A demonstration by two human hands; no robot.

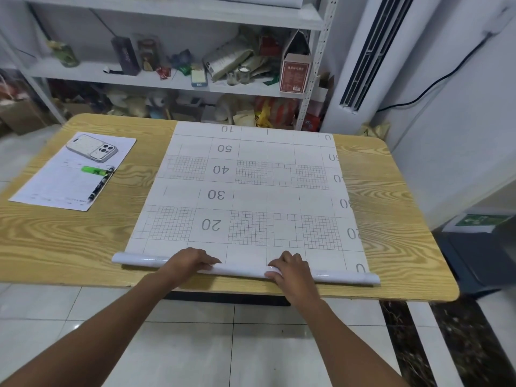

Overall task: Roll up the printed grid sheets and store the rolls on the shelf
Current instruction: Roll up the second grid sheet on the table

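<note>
A printed grid sheet (251, 191) with numbers 10 to 50 lies flat across the wooden table (69, 241). Its near edge is curled into a thin glossy white roll (243, 270) along the table's front edge. My left hand (190, 262) lies on the roll left of centre, fingers curled over it. My right hand (290, 268) grips the roll right of centre, its fingers bent round it. Behind the table stands the white metal shelf (173, 79), crowded with items.
On the table's left lies a white paper (55, 185) carrying a phone (92, 148), a green highlighter (95, 171) and a pen (100, 185). A tall white air conditioner (371, 51) stands at right. A dark bin (480, 252) sits beside the table's right end.
</note>
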